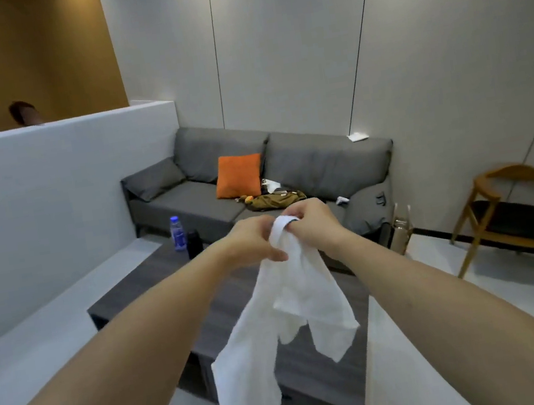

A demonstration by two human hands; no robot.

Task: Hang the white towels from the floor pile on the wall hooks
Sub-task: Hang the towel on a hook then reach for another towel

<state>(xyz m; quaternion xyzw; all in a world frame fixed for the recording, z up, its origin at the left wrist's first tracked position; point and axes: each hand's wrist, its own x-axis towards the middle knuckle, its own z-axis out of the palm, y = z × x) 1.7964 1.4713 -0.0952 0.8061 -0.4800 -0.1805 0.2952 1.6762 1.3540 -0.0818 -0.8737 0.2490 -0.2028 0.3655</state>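
Towel (294, 302) hangs bunched from left hand (252, 244) and right hand (311, 227), both pinching its top; fingertips partly hidden by cloth.

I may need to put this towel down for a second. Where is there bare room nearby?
The dark grey coffee table is bare near its left edge, this side of the blue-labelled water bottle and black bottle. The grey sofa's left seat, between the grey cushion and orange cushion, is free. Its right seat is crowded by an olive bag.
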